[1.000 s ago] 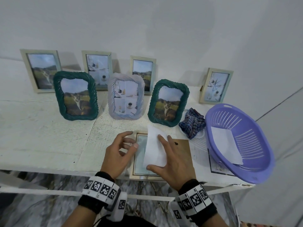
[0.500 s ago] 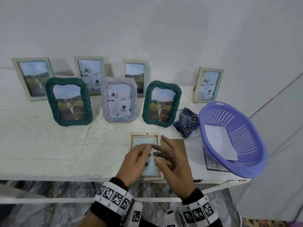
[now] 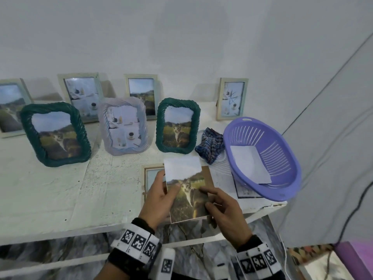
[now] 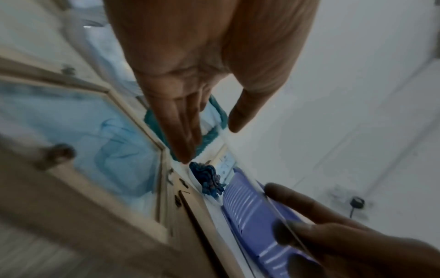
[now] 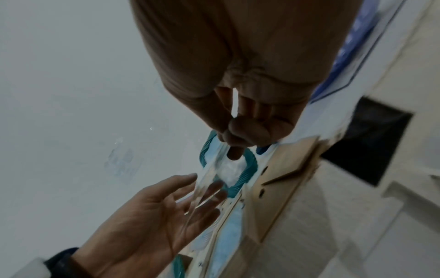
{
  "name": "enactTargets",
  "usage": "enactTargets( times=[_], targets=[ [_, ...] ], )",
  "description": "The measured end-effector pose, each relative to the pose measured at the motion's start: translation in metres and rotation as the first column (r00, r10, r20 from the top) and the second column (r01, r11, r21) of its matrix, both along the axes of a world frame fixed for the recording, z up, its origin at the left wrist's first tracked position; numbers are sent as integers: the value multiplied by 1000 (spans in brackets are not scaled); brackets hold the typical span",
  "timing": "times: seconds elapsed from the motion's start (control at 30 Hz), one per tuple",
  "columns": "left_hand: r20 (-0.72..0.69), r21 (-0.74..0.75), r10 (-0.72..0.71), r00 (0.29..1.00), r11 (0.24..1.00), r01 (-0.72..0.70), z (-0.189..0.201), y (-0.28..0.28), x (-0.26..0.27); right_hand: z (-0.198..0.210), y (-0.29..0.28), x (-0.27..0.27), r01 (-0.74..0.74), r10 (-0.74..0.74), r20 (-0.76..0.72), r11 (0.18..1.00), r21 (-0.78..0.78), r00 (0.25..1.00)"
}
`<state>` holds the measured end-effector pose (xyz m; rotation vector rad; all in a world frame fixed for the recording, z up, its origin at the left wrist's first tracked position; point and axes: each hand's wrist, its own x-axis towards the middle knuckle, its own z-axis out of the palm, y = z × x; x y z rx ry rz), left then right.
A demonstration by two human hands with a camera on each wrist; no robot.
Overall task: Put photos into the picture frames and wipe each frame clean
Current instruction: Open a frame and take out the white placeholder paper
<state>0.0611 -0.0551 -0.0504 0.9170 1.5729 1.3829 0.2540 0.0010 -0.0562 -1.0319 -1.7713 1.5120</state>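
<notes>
Pinched in both the left hand (image 3: 159, 201) and right hand (image 3: 226, 215), the cat photo (image 3: 186, 190) is to be lowered face-down into the open frame (image 3: 150, 174) lying on the bench (image 3: 60, 188).

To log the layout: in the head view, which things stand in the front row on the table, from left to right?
Green frame → lilac frame → second green frame → blue cloth → purple basket.
</notes>
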Motion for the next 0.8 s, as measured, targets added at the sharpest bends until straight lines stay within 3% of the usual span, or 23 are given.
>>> enactTargets(
  times=[0.1, 0.17, 0.23, 0.33, 0.4, 0.47, 0.53, 0.6, 0.63, 0.73, 0.8],
  targets=[
    [-235, -37, -60, 970, 998, 52, 3, 14, 7, -1, -4, 29, 91, -93, -20, 994, -66, 995],
    [-447, -10, -112, 887, 993, 120, 5, 29, 13, -5, -9, 49, 159, -164, -38, 982, -100, 986],
    [-610, 13, -181, 772, 971, 238, 8, 47, 23, -11, -14, 67, 220, -225, -30, 968, -123, 974],
    [-740, -9, -283, 611, 912, 411, 16, 77, 47, -21, -24, 93, 310, -306, 49, 941, -134, 951],
    [-818, -95, -352, 454, 863, 497, 20, 96, 63, -27, -30, 107, 352, -342, 92, 925, -144, 935],
    [-874, -214, -400, 275, 826, 522, 24, 112, 75, -30, -34, 119, 390, -374, 126, 909, -147, 919],
    [-907, -259, -388, 163, 820, 511, 26, 124, 79, -33, -38, 130, 437, -414, 164, 889, -138, 895],
    [-927, -218, -343, 150, 819, 531, 28, 134, 79, -31, -40, 139, 485, -462, 181, 868, -108, 868],
    [-928, -186, -329, 175, 816, 547, 30, 138, 78, -29, -40, 143, 504, -483, 183, 858, -97, 857],
    [-893, -79, -314, 323, 815, 574, 41, 148, 72, -23, -28, 150, 555, -538, 214, 831, -23, 815],
    [-872, -49, -315, 374, 817, 574, 47, 155, 68, -21, -11, 152, 552, -549, 250, 831, 67, 797]
  ],
)
